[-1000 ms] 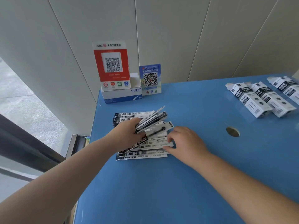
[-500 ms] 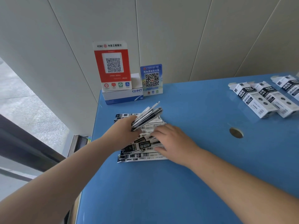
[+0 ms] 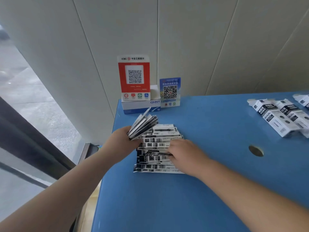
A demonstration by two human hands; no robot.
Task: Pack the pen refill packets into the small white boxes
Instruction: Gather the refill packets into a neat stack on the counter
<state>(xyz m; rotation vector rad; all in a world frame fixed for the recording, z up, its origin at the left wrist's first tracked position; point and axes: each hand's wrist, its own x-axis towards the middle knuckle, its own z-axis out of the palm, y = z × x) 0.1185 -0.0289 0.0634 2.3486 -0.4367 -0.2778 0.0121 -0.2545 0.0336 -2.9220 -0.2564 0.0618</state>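
Now left hand [image 3: 124,139] gripping fanned packets [image 3: 143,125], right hand [image 3: 185,156] flat-fingered on the packet pile [image 3: 158,144] beside.

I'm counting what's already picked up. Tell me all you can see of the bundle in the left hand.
The bundle of packets is a fanned handful of thin, flat, glossy black-and-white refill packets, count unclear. The left hand grips its near end; the far ends splay up and away towards the CHNT box, above the pile of packets.

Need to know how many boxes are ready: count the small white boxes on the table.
3 in view. Two small white boxes lie side by side at the table's far right, one left of the other. A third is cut off by the frame's right edge; more may lie beyond it.
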